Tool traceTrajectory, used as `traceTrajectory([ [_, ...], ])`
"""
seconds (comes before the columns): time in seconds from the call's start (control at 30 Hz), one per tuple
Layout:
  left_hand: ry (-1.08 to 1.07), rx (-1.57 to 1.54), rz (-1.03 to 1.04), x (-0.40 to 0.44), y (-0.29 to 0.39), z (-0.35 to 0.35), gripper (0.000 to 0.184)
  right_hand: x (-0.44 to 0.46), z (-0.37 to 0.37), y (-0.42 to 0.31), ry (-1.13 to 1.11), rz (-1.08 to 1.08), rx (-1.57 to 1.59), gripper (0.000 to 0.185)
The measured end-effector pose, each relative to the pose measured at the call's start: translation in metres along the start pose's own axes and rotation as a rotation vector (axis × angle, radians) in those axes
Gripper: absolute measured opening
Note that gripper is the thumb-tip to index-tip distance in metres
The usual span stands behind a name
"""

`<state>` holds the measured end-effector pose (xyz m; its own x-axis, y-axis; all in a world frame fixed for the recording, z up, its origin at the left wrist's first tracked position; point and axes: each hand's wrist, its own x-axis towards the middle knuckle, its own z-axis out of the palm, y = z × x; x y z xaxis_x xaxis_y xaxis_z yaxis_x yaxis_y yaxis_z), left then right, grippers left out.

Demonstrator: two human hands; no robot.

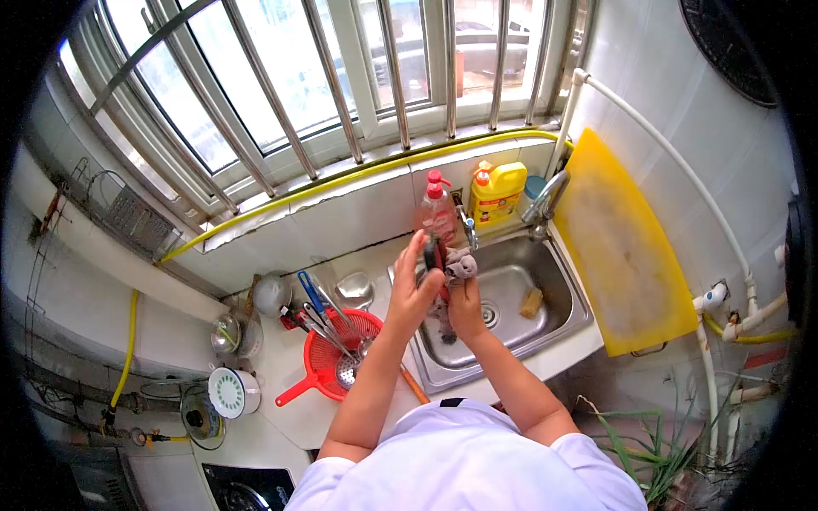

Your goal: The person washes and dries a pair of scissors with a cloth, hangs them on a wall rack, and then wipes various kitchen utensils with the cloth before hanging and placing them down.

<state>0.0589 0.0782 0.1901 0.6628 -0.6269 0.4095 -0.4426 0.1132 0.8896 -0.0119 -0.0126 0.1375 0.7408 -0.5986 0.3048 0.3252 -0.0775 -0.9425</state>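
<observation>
Over the left side of a steel sink (pixel 511 294), near a red colander (pixel 319 368) my forearm (pixel 372 379) partly covers, my left hand (pixel 412 289), straight-fingered, its grip impossible to tell, and my right hand (pixel 465 310), clasping a bunched grey cloth (pixel 461 265), meet at a dark object (pixel 434 253) too hidden to identify.

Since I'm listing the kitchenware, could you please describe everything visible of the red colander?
The red colander looks like plastic, with a perforated wall and a long handle pointing down-left in the picture. It stands open side up on the white counter, left of the sink. Metal utensils, including a slotted ladle, lie in it or lean on its rim. The left forearm covers part of it; contact can't be judged.
</observation>
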Motion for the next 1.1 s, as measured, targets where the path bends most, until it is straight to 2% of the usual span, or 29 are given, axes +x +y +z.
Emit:
traceTrajectory([
  [0.03,0.005,0.0,0.002,-0.006,-0.004,0.001,0.074,0.0,0.002,0.0,0.063,0.005,0.095,0.037],
  [0.07,0.009,-0.27,-0.15,-0.013,-0.006,0.003,0.079,-0.002,0.003,-0.002,0.069,0.11,0.255,0.037],
  [0.1,0.011,-0.539,-0.302,-0.016,-0.006,0.006,0.084,-0.005,0.004,0.011,0.066,0.108,0.256,0.037],
  [0.13,-0.092,-0.872,-0.447,-0.016,0.011,0.009,0.088,-0.006,0.006,0.029,0.075,0.089,0.225,0.038],
  [0.17,-0.087,-0.873,-0.445,-0.019,0.007,0.015,0.088,-0.008,0.005,0.046,0.084,0.069,0.194,0.04],
  [0.2,-0.11,-0.91,-0.471,-0.023,-0.001,0.02,0.085,-0.013,0.008,-0.012,0.084,0.165,0.189,0.043],
  [0.23,-0.079,-0.916,-0.497,-0.025,0.0,0.023,0.081,-0.011,0.008,-0.011,0.079,0.165,0.187,0.043],
  [0.3,-0.015,-0.929,-0.548,-0.028,0.002,0.029,0.074,-0.01,0.003,-0.006,0.024,-0.144,-0.034,0.046],
  [0.37,0.006,-0.875,-0.548,-0.029,-0.003,0.031,0.066,-0.007,-0.005,0.007,-0.003,-0.115,-0.083,0.045],
  [0.43,0.072,-0.769,-0.628,-0.03,-0.007,0.035,0.063,0.004,-0.008,0.006,0.198,-0.386,-0.492,0.045],
  [0.5,0.107,-0.415,-0.458,-0.028,-0.006,0.039,0.061,0.006,-0.015,0.001,0.182,-0.438,-0.584,0.044],
  [0.53,0.235,-0.231,-0.161,-0.02,-0.007,0.043,0.057,0.006,-0.019,0.001,0.128,-0.364,-0.566,0.043],
  [0.57,0.231,-0.233,-0.164,-0.018,-0.007,0.037,0.057,0.005,-0.023,0.0,0.074,-0.289,-0.547,0.042],
  [0.6,0.196,0.115,-0.214,-0.017,-0.007,0.025,0.055,0.005,-0.033,-0.001,0.02,-0.223,-0.581,0.03],
  [0.63,0.159,0.463,-0.258,-0.017,-0.008,0.015,0.053,0.005,-0.045,-0.006,0.02,-0.222,-0.582,0.03],
  [0.67,0.18,0.604,-0.224,-0.016,-0.011,0.009,0.049,0.005,-0.058,-0.016,0.062,-0.186,-0.577,0.025],
  [0.73,0.166,0.698,-0.193,-0.014,-0.014,0.0,0.049,0.006,-0.069,-0.038,0.102,-0.146,-0.572,0.023],
  [0.8,0.145,0.802,-0.112,-0.016,-0.022,0.001,0.045,0.006,-0.073,-0.062,0.047,-0.36,-0.631,0.028],
  [0.83,0.134,0.797,-0.112,-0.018,-0.021,0.005,0.045,0.006,-0.071,-0.069,0.055,-0.353,-0.636,0.028],
  [0.9,0.068,0.866,-0.066,-0.017,-0.015,0.017,0.041,0.011,-0.062,-0.079,-0.292,-0.452,-0.769,0.026],
  [0.93,0.063,0.862,-0.061,-0.017,-0.014,0.021,0.041,0.014,-0.059,-0.08,-0.327,-0.579,-0.903,0.024],
  [0.97,0.009,0.846,-0.084,-0.018,-0.012,0.024,0.039,0.015,-0.062,-0.075,-0.322,-0.578,-0.907,0.024],
  [1.03,-0.042,0.831,-0.109,-0.018,-0.011,0.026,0.038,0.017,-0.064,-0.062,-0.499,-0.478,-1.074,0.017],
  [1.1,-0.068,0.843,-0.087,-0.018,-0.011,0.025,0.036,0.013,-0.064,-0.058,-0.467,-0.464,-1.047,0.015],
])
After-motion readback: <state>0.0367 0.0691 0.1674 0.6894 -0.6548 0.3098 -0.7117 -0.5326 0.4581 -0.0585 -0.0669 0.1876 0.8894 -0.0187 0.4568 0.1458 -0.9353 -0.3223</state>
